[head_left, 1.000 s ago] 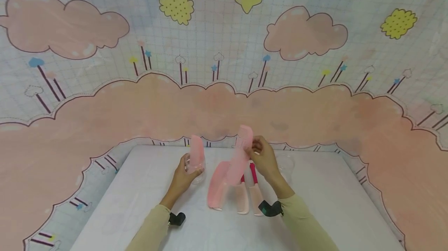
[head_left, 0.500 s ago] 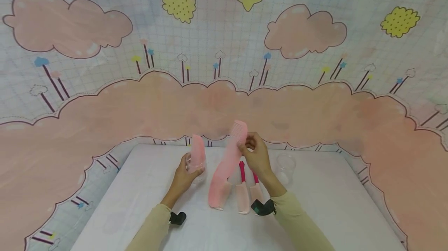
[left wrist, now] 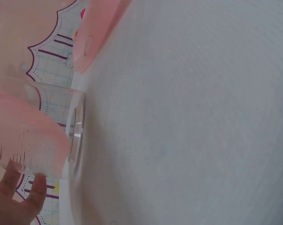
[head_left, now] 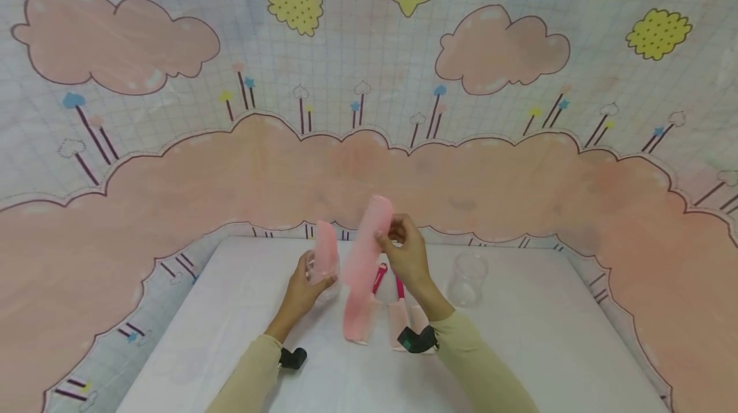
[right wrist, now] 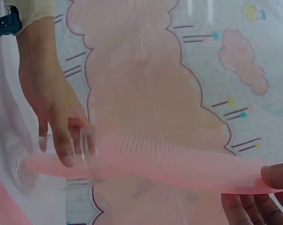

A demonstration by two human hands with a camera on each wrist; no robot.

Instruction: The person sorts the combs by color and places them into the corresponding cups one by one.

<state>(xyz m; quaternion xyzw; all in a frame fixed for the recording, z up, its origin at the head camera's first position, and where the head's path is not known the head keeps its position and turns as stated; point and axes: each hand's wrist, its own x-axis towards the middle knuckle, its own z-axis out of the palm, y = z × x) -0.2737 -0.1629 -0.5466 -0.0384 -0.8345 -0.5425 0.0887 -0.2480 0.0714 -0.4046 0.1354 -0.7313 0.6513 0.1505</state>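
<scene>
My left hand [head_left: 305,285] grips a clear plastic cup [head_left: 327,285], in which a pink comb [head_left: 325,246] stands upright. In the left wrist view that comb [left wrist: 28,122] shows through the cup wall [left wrist: 57,93], its teeth toward my fingertips [left wrist: 38,192]. Between thumb and fingers my right hand [head_left: 406,256] pinches a second pink comb [head_left: 369,240], raised and tilted, a little right of the cup. In the right wrist view the far end of this comb [right wrist: 202,173] overlaps the cup rim [right wrist: 89,150]; whether it touches, I cannot tell.
Another pink comb [head_left: 359,320] lies on the white table [head_left: 548,336], partly behind the held one. Beside it lie several pale pink flat pieces [head_left: 398,323] with red handles, half hidden by my right arm. A second clear plastic container [head_left: 468,278] stands back right.
My right hand has carried its comb leftward, closer to the cup, uncovering the second clear container. The left hand and its cup have stayed almost still.
</scene>
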